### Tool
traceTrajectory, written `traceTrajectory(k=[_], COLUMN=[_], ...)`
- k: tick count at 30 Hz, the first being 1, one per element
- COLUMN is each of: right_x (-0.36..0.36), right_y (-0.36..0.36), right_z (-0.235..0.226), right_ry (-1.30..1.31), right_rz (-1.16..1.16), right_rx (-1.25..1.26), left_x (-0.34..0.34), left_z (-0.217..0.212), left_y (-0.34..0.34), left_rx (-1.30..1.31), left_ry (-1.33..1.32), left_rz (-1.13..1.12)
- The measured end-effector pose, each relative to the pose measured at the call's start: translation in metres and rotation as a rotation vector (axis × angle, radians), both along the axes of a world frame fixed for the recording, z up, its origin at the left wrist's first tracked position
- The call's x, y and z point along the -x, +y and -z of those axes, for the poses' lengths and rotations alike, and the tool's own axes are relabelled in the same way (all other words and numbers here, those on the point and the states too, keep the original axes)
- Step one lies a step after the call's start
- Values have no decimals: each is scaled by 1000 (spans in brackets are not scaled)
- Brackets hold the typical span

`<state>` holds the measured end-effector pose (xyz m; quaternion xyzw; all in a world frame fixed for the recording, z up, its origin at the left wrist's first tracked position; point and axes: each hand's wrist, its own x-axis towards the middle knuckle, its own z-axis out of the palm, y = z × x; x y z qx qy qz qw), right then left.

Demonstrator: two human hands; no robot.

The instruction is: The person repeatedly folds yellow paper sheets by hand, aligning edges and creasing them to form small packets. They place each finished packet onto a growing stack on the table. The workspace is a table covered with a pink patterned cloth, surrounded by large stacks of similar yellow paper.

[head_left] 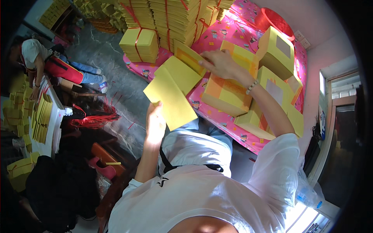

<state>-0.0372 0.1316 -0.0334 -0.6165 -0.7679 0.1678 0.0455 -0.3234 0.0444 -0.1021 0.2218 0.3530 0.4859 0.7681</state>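
Note:
My left hand (154,118) grips a plain yellow paper sheet (171,103) by its lower left edge, thumb on top. A second yellow sheet (180,75) lies behind it, partly covered; whether the two are joined I cannot tell. Farther off, my right hand (223,64) reaches across, its fingers bent and pinching the right edge of a yellow sheet with an orange print (188,58). Below that hand and wrist stands a thick yellow paper stack (225,95) with orange-marked top.
A pink patterned cloth (211,116) covers the table. More yellow paper stacks (276,52), a tied bundle (140,44), tall piles (167,19) and a red basket (274,23) stand on it. Red strings (95,118) lie at left, near a co-worker (39,58) at a white table (56,112).

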Motion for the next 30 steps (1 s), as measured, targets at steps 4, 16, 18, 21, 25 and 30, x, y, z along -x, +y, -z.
traceTrajectory(k=[4,16,18,21,25,30], right_x=[32,79,75,65,54,32], right_y=[-9,-22,-24,-28,-21,4], right_z=[10,39,50,55,4,-1], right_ry=[-82,-355,-361,-222,1,23], right_rz=[-175,-328,-366,-392,-278,-91], right_rx=[53,294,191,63,203,-29], left_x=[41,-21,-32,-39,-42,-55], left_z=[50,58,67,78,78,72], left_y=[35,115,117,119,117,104], left_rx=[67,-31,23,38,-16,-62], left_ry=[-225,-71,20,16,74,165], left_rz=[-35,68,29,25,1,-83])
